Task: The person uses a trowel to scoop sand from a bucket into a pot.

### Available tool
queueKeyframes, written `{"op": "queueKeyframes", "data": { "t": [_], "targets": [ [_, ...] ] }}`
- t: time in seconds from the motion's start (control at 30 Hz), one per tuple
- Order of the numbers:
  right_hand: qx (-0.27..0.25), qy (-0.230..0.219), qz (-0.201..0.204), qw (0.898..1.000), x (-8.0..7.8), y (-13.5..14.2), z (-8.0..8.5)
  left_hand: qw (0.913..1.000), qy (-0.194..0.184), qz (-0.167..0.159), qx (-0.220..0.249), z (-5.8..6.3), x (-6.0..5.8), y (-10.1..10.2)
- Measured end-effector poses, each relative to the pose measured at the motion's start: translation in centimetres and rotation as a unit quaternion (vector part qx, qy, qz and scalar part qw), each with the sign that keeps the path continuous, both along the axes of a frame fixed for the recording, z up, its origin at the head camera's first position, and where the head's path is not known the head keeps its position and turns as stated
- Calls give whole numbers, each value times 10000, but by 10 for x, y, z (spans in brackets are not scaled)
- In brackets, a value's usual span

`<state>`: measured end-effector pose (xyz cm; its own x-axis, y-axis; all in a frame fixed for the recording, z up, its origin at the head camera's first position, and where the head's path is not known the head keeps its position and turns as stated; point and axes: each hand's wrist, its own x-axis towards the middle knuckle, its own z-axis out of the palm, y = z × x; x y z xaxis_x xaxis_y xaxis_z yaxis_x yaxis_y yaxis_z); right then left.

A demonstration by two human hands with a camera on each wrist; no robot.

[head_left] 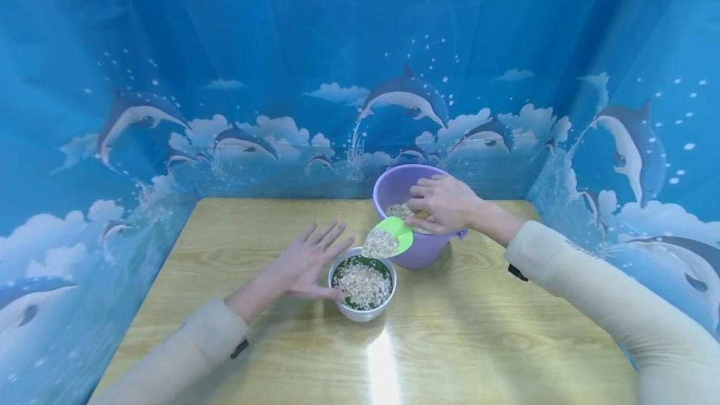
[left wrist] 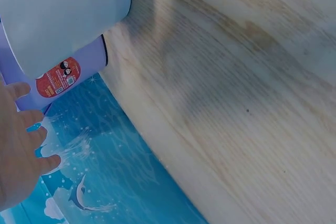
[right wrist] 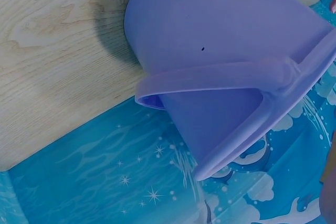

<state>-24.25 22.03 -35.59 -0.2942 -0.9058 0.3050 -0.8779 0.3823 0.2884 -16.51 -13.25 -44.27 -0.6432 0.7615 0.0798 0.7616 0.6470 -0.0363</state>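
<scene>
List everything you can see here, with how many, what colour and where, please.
Bowl: one, white outside, green inside, on the table
Bucket: one, purple, behind the bowl to the right
Sticker: one, mostly red, on the bucket
Scoop: one, light green, over the bowl's far rim
Flakes: uncountable, pale beige, in bowl, scoop and bucket
Table: one, light wood-coloured, underneath
Backdrop: blue, dolphin-printed, around the table
Sleeves: two, cream, on the arms
Left hand: one, bare, beside the bowl
Right hand: one, bare, gripping the scoop
</scene>
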Motion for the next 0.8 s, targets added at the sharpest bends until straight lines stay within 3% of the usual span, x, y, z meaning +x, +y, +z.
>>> {"op": "queueKeyframes", "data": {
  "t": [0.8],
  "targets": [
    [649, 178, -11, 9977, 2, -20, 9, 9999, -37, 0, -139, -11, 2, 1]
  ]
}}
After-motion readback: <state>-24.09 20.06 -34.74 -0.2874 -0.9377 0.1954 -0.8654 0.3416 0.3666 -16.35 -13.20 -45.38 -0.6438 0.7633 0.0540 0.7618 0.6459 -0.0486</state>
